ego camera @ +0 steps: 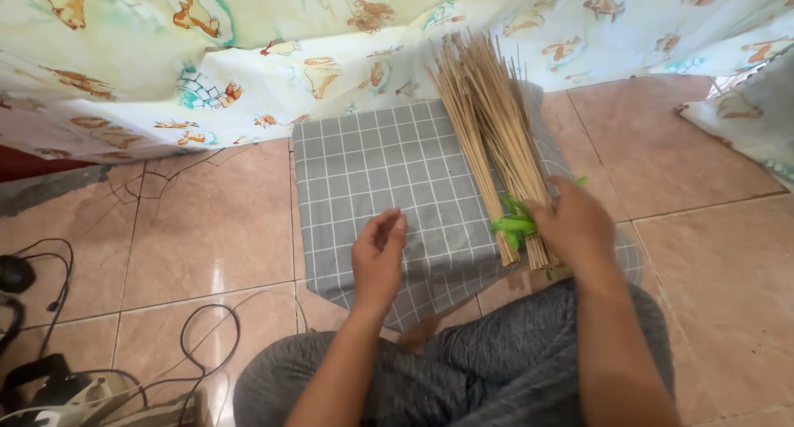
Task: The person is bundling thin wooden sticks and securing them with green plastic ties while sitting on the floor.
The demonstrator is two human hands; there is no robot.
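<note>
A bundle of thin sticks (492, 137) is laid on a grey checked cloth (372, 179), which is spread on the tiled floor (207, 228). The long axis of the sticks runs away from the person: the far ends fan out toward the patterned sheet (165, 55) at the top, and the near ends are gathered at the cloth's right side, tilted slightly rightward as they come closer. A green tie (513, 225) is seen around or beside the near ends; which cannot be told.

The right hand (575, 224) is placed at the near ends, just right of the green tie, fingers curled toward the sticks. Contact is likely, but a closed grasp cannot be confirmed, since the fingertips are partly hidden and blurred.

The left hand (379, 257) is held over the cloth, well left of the bundle, loosely cupped and holding nothing visible.

The right hand is the nearer one. From the left hand, the sticks lie to the right and slightly ahead. Cables (198, 344) lie at lower left, well apart.
</note>
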